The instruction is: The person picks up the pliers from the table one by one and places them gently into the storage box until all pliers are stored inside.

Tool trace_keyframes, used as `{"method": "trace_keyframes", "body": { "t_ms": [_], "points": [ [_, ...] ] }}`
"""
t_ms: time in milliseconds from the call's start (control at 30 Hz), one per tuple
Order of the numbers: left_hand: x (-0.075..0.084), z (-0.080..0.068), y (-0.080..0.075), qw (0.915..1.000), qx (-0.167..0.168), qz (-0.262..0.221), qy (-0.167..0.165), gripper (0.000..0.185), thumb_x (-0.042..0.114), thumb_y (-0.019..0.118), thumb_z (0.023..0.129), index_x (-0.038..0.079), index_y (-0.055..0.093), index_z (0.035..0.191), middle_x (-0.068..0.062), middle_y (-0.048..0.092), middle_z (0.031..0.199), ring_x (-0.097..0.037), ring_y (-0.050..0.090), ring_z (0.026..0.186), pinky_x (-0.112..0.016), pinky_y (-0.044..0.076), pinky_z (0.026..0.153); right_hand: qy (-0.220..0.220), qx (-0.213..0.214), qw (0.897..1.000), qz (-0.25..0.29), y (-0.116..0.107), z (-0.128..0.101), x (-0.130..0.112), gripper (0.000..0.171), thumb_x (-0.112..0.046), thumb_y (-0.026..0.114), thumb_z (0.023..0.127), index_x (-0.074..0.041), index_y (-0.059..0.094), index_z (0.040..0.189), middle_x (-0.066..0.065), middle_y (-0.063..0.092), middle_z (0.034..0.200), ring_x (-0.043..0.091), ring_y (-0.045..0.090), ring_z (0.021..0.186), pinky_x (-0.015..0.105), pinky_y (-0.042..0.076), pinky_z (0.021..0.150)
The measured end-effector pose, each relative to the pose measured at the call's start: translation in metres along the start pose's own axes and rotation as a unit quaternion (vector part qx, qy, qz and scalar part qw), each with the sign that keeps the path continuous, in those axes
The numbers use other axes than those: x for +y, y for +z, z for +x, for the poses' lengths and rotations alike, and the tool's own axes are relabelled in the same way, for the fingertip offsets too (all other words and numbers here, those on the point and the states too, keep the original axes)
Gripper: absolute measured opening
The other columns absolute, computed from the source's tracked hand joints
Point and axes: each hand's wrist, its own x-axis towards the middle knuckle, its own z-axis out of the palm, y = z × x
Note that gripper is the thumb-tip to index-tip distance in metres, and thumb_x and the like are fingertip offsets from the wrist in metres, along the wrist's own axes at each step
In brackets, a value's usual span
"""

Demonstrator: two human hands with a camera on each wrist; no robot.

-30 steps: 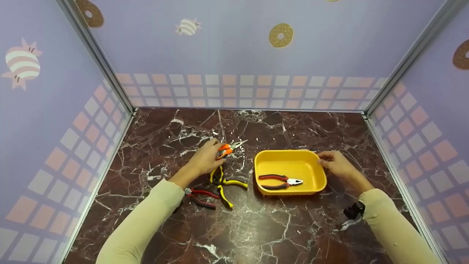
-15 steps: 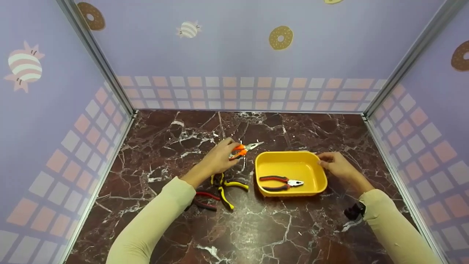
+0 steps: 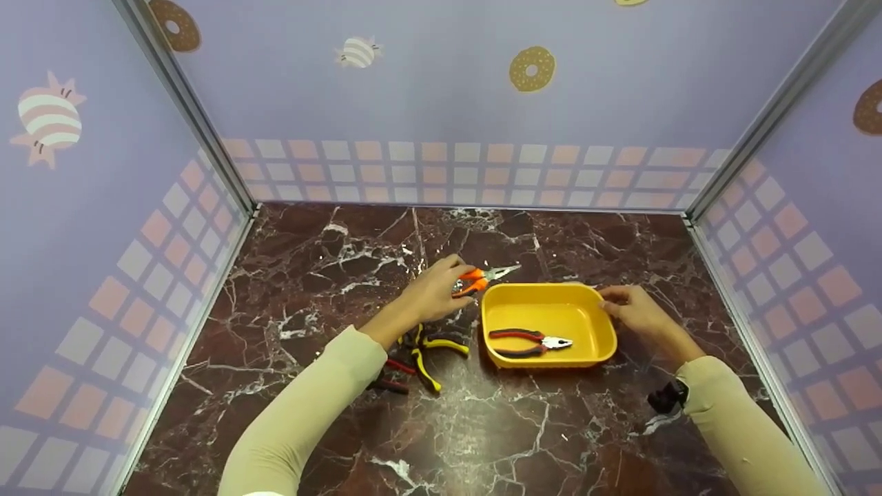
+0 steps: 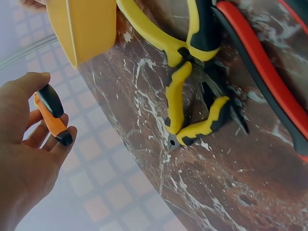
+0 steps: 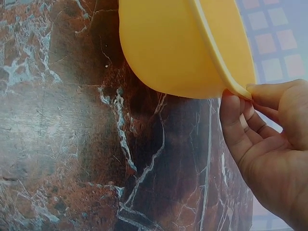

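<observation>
Left hand (image 3: 433, 296) grasps orange pliers (image 3: 482, 276), nose at yellow tray's (image 3: 592, 344) far-left corner | right hand (image 3: 634, 310) pinches tray's right rim

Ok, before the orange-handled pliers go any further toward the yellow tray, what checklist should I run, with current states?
1. Left hand grips the orange-handled long-nose pliers by the handles: ok.
2. Pliers lifted off the brown marble tabletop: cannot tell.
3. Right hand pinches the rim of the yellow plastic tray to steady it: ok.
4. Free floor in the tray beside the red-and-black pliers lying inside: ok.
5. Pliers' tip past the tray's near-left corner: ok, roughly at it.
6. Yellow-and-black pliers and red-handled pliers out of the path: ok, they lie under the left forearm.
</observation>
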Motion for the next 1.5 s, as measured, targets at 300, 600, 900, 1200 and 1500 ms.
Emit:
{"method": "trace_keyframes", "body": {
  "t_ms": [300,600,900,1200,1500],
  "points": [
    [0.010,0.008,0.005,0.9997,-0.002,-0.017,0.014,0.054,0.029,0.079,0.097,0.009,0.063,0.145,-0.005,0.058,0.126,-0.022,0.059,0.111,-0.041,0.052,0.097,-0.019,0.000,0.999,-0.037,0.001,0.000,0.002,0.034,-0.003,0.057,0.108,0.017,0.060,0.135,0.034,0.067,0.113,0.026,0.069,0.082,0.033,0.062,0.063],
    [0.022,0.020,0.009,0.9994,-0.002,-0.016,0.030,0.055,0.028,0.079,0.097,0.009,0.063,0.146,-0.006,0.059,0.131,-0.021,0.060,0.110,-0.038,0.052,0.097,-0.015,0.002,0.999,-0.045,-0.003,-0.001,0.003,0.033,-0.003,0.055,0.109,0.015,0.060,0.137,0.035,0.066,0.121,0.032,0.071,0.091,0.035,0.064,0.069],
    [0.034,0.031,0.014,0.9987,-0.020,-0.025,0.039,0.057,0.031,0.076,0.100,0.009,0.059,0.149,-0.004,0.057,0.133,-0.018,0.057,0.112,-0.035,0.052,0.094,-0.009,-0.003,1.000,-0.022,-0.003,-0.001,0.003,0.033,-0.003,0.055,0.109,0.014,0.061,0.136,0.036,0.065,0.122,0.030,0.071,0.093,0.035,0.063,0.073],
    [0.041,0.037,0.020,0.9971,-0.014,-0.043,0.061,0.053,0.028,0.077,0.099,0.009,0.062,0.145,-0.004,0.058,0.133,-0.018,0.059,0.117,-0.033,0.051,0.100,-0.027,-0.002,0.999,-0.034,-0.003,-0.001,0.004,0.035,-0.003,0.056,0.108,0.017,0.059,0.137,0.033,0.067,0.110,0.027,0.068,0.082,0.037,0.062,0.064],
    [0.046,0.039,0.031,0.9975,-0.014,-0.041,0.056,0.055,0.029,0.079,0.097,0.008,0.062,0.146,-0.004,0.058,0.131,-0.020,0.059,0.119,-0.032,0.051,0.102,-0.026,-0.004,0.999,-0.040,-0.002,0.003,0.006,0.034,-0.003,0.055,0.109,0.015,0.060,0.137,0.035,0.066,0.118,0.028,0.070,0.088,0.033,0.062,0.067]
  ]
}}
